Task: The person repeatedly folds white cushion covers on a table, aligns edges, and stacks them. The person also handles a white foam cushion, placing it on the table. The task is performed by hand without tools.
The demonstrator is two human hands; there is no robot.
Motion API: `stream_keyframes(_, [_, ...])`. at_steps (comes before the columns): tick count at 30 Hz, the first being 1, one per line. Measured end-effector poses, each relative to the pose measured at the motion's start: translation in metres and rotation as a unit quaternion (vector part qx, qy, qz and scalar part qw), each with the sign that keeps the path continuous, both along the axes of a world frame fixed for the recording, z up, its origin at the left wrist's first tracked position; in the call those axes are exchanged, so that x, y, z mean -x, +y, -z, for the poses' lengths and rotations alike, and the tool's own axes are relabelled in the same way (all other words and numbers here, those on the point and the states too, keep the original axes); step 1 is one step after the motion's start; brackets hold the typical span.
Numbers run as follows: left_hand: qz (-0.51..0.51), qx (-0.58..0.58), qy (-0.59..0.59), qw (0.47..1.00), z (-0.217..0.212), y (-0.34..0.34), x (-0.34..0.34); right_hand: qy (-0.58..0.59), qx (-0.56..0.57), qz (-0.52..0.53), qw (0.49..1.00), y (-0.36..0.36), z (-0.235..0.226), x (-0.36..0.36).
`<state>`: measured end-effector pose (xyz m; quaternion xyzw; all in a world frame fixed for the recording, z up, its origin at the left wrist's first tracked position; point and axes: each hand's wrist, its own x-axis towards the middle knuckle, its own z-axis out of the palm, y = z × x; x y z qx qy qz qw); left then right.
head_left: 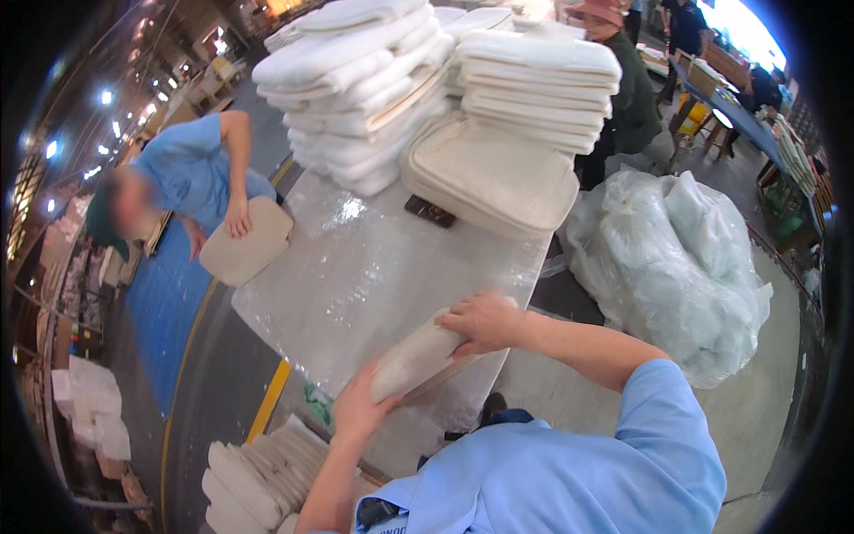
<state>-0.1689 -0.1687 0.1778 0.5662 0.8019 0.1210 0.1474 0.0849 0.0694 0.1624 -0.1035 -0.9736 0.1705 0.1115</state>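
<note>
A cream padded cushion (416, 358) is tilted up at the near edge of the plastic-covered table (311, 294), seen mostly along its long side. My left hand (360, 405) grips its near left end, fingers wrapped over the edge. At the opposite end, my right hand (485, 322) closes over the top with the fingertips curled down the near face. The cushion's underside is mostly hidden. Farther back on the table lies a pile of similar cream cushions (489, 178) with rounded corners.
Tall stacks of white cushions (356, 80) fill the table's far side, near a small dark object (430, 211). A co-worker (191, 160) at left holds a beige pad (249, 240). Crumpled clear plastic (676, 267) lies at right. More cushions (262, 476) stand at lower left.
</note>
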Motion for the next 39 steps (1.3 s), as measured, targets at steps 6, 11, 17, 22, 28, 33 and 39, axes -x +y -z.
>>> stream_keyframes(6, [-0.202,-0.058,-0.155,0.965,0.030,-0.045,0.022,0.115,0.172,0.128,0.970,0.027,0.031,-0.028])
stream_keyframes(11, [-0.214,-0.201,-0.232,0.927,0.057,-0.047,0.016,0.270,0.485,0.266,0.789,0.029,0.078,-0.023])
stream_keyframes(17, [-0.212,-0.140,-0.169,0.952,0.052,-0.069,0.017,0.274,0.558,0.291,0.727,0.014,0.089,-0.036])
stream_keyframes(22, [-0.263,0.065,-0.201,0.941,0.024,-0.147,0.032,0.247,0.597,0.236,0.725,-0.066,0.075,-0.048])
stream_keyframes(28, [-0.196,0.173,-0.255,0.931,0.037,-0.164,0.048,0.220,0.584,0.240,0.744,-0.120,0.086,-0.053])
stream_keyframes(33, [-0.115,0.162,-0.283,0.938,0.056,-0.161,0.061,0.115,0.660,0.223,0.708,-0.106,0.089,-0.056])
stream_keyframes(39, [0.018,0.116,-0.315,0.942,0.078,-0.166,0.079,-0.093,0.576,0.246,0.774,-0.073,0.084,-0.024])
